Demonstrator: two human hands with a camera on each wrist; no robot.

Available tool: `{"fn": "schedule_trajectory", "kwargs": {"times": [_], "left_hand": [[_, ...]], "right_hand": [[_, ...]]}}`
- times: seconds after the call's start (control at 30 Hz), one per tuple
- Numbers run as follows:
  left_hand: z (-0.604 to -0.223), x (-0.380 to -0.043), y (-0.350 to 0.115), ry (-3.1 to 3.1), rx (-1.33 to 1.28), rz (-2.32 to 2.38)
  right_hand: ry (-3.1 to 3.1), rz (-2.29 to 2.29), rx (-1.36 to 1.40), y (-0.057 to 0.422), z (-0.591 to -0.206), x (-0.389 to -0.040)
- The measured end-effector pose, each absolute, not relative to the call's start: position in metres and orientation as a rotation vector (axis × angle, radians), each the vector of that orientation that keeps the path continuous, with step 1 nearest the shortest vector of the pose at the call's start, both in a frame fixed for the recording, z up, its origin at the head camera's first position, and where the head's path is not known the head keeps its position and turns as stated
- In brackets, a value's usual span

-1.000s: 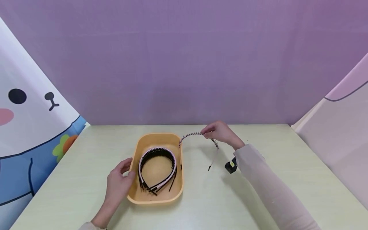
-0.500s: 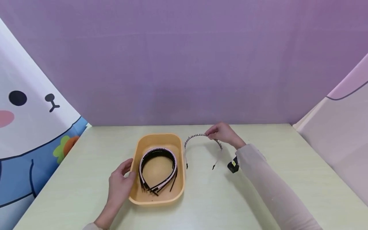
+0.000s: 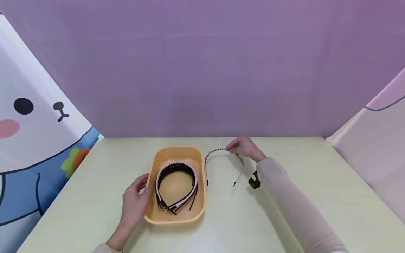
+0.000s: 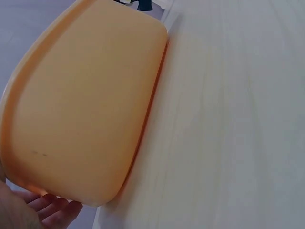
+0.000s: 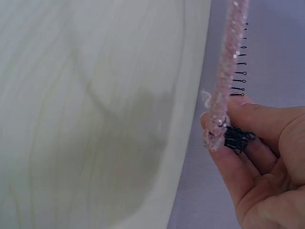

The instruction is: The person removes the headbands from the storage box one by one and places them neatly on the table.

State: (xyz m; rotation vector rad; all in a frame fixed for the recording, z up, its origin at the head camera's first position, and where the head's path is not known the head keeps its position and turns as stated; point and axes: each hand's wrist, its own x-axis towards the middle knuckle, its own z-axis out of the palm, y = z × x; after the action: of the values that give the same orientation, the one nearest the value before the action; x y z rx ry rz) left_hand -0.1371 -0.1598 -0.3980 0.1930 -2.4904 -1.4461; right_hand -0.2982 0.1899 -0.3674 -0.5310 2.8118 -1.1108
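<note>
A headband (image 3: 218,149) with a row of teeth hangs as an arch, its two dark-tipped ends pointing down, right of the tray. Thumb and fingers of my right hand (image 3: 245,147) pinch it near the top of the arch. Up close, in the right wrist view, the band (image 5: 229,57) is pink and glittery with small black looped teeth. My left hand (image 3: 134,203) grips the left side of an orange plastic tray (image 3: 177,154), fingers against its outer wall (image 4: 86,100). Inside the tray lies a stack of headbands (image 3: 175,167), black and pale pink, with ends crossing.
A black wrist-camera box (image 3: 254,181) sits by the right sleeve (image 3: 291,200). The pale wooden table (image 3: 234,225) ends at a purple backdrop (image 3: 202,70), with printed cartoon cloth (image 3: 38,140) at the left.
The headband in my right hand has shifted slightly right, from overlapping the tray's right rim to just beside it. My left hand keeps its grip on the tray.
</note>
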Motion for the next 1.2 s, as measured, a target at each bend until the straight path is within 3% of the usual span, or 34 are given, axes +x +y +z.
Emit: {"fn": "schedule_trajectory", "kwargs": {"times": [1.2], "left_hand": [[-0.399, -0.133, -0.155, -2.462, 0.206, -1.480]], "right_hand": [[2.912, -1.022, -0.416, 0.194, -0.400, -0.315]]}}
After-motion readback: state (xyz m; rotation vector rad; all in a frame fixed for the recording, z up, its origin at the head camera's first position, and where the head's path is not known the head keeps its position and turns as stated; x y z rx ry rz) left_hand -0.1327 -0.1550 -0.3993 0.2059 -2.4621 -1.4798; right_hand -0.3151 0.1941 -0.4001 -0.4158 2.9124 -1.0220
